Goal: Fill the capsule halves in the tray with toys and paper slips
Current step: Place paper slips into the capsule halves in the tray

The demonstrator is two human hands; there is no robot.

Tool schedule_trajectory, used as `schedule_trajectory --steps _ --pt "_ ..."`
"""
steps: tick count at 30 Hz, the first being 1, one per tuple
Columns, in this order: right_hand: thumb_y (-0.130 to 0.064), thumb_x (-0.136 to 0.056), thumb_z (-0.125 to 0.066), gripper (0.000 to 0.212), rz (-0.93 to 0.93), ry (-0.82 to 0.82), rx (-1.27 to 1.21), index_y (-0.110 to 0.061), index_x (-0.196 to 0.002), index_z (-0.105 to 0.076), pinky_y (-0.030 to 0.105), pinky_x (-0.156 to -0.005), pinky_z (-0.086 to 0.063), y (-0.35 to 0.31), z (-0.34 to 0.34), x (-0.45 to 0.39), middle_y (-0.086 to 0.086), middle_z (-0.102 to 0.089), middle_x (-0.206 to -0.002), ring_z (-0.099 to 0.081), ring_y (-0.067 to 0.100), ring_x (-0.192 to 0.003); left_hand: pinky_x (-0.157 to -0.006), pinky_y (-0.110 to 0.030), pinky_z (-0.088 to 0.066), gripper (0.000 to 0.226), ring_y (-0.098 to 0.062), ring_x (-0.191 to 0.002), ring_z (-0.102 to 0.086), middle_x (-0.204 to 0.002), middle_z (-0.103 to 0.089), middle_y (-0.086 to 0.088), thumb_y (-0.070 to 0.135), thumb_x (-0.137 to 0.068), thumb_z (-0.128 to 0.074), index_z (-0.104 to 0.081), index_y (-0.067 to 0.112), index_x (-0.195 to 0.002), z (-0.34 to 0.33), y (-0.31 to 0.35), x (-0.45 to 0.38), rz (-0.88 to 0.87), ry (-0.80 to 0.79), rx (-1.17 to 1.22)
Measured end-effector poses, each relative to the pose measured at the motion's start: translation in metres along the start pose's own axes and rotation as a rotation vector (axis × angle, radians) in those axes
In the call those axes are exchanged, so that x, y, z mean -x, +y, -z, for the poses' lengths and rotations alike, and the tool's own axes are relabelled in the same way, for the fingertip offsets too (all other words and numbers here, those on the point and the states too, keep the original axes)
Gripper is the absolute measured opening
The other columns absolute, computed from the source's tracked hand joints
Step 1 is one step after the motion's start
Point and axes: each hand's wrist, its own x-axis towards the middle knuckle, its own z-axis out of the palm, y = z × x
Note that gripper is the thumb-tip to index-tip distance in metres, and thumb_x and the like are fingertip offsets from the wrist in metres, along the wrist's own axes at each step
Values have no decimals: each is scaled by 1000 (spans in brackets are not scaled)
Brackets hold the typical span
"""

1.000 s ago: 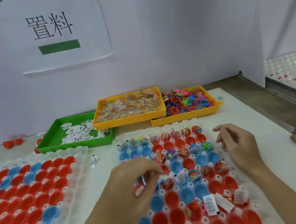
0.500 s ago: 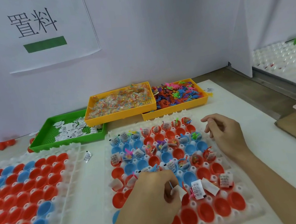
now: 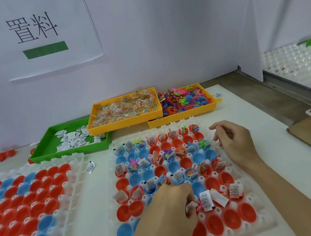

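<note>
A white tray [image 3: 263, 219] of red and blue capsule halves lies in front of me; many far and middle halves hold small coloured toys and white printed paper slips. My left hand [image 3: 171, 209] hovers low over the tray's middle, fingers pinched on a white paper slip [image 3: 190, 206] above a red half. My right hand [image 3: 233, 140] rests at the tray's far right edge, fingers loosely curled; whether it holds anything is hidden. The near row of halves [image 3: 230, 216] is bare.
A second tray of bare halves [image 3: 26, 202] lies at left, a loose slip [image 3: 90, 167] between the trays. Behind stand a green bin of slips [image 3: 45, 147], a yellow bin of bagged beads [image 3: 125, 109] and a yellow bin of plastic toys [image 3: 185, 99]. A brown board [image 3: 308, 137] sits right.
My left hand has moved from the tray's left-middle toward its centre and nearer rows, still pinching small items. My right hand stays at the far right edge. The camera has shifted.
</note>
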Motion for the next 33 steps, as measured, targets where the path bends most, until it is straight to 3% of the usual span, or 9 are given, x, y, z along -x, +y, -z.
schedule_trajectory --steps 14,25,28,31,33 --pt "-8 -101 -49 22 -11 1 3 -13 -97 -71 22 -63 -47 -2 0 1 -1 -65 -74 -60 8 -65 -77 -37 -55 13 -6 -69 -49 -75 -63 4 19 -90 -55 -59 30 -94 -1 -6 0 -41 -12 10" --pt "-8 -101 -50 22 -15 -6 -2 -14 -96 -70 21 -62 -46 -1 -1 0 -2 -65 -74 -60 8 -66 -77 -34 -56 12 -5 -66 -50 -69 -54 13 25 -90 -58 -62 30 -101 3 -4 0 -92 -61 1" --pt "-8 -101 -50 22 -11 -6 -2 -15 -96 -70 18 -61 -45 -1 -1 0 -2 -64 -74 -60 6 -65 -77 -26 -55 15 -4 -65 -54 -68 -59 12 29 -91 -60 -59 31 -106 8 -6 2 -112 -56 30" --pt "-8 -101 -50 22 -12 -6 -1 -15 -96 -70 18 -61 -44 0 -1 0 -2 -65 -73 -60 8 -66 -67 -12 -50 16 -1 -64 -57 -70 -64 11 31 -90 -63 -61 32 -106 14 -9 4 -111 -18 78" --pt "-8 -101 -50 23 -16 -7 -5 -15 -96 -71 18 -61 -45 0 -1 0 -1 -65 -73 -60 7 -66 -69 -14 -52 13 -1 -69 -60 -72 -66 11 32 -89 -66 -63 32 -101 18 -11 5 -93 -4 120"
